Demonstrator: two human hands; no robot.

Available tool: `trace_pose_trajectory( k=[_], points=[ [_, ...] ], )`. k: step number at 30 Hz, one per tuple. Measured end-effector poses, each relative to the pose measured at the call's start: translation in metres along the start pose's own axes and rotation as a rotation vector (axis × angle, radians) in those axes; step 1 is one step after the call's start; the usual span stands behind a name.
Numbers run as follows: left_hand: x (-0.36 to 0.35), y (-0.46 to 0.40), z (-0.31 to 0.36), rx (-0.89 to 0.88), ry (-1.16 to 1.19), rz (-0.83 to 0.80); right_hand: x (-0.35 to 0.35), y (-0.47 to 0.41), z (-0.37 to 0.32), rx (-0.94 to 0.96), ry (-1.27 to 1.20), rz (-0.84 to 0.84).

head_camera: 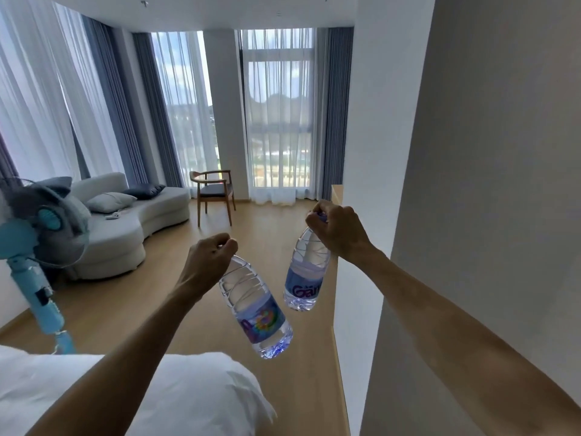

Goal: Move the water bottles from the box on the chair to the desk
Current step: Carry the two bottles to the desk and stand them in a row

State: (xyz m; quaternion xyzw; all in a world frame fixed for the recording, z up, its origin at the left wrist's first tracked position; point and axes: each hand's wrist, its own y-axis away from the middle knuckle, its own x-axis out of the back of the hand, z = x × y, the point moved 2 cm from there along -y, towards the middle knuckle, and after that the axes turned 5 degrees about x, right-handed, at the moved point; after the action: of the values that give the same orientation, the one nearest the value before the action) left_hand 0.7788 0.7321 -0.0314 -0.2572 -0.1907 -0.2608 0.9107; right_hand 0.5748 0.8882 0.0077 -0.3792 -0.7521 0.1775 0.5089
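Note:
My left hand [206,261] is shut around the neck of a clear water bottle [256,309] with a purple label, which hangs tilted down and to the right. My right hand [338,229] grips the cap end of a second water bottle [303,278] with a purple label, hanging almost upright. Both bottles are in the air over the wooden floor, close to each other but apart. A light wooden surface [337,191] juts out from behind the white wall on the right, just beyond my right hand. No box is in view.
A white wall corner [377,215] stands close on the right. A wooden chair [215,191] with an empty seat is by the window ahead. A light sofa [132,215] sits at left, a blue fan [41,247] at near left, a white pillow [188,398] below.

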Motion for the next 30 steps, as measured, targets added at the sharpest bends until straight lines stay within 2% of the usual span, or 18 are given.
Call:
trace_pose_trajectory(
  k=[4, 11, 19, 30],
  points=[
    [-0.016, -0.078, -0.019, 0.003, -0.007, 0.067, -0.036, -0.066, 0.039, -0.007, -0.011, -0.004],
    [-0.042, -0.208, -0.075, 0.021, -0.023, 0.083, -0.115, -0.166, 0.109, -0.015, -0.019, 0.004],
    [-0.073, -0.370, -0.148, 0.034, 0.038, 0.021, -0.213, -0.281, 0.191, -0.037, 0.004, -0.046],
    [-0.137, -0.569, -0.202, 0.043, 0.040, -0.042, -0.292, -0.428, 0.305, -0.089, -0.001, -0.023]
  ],
)
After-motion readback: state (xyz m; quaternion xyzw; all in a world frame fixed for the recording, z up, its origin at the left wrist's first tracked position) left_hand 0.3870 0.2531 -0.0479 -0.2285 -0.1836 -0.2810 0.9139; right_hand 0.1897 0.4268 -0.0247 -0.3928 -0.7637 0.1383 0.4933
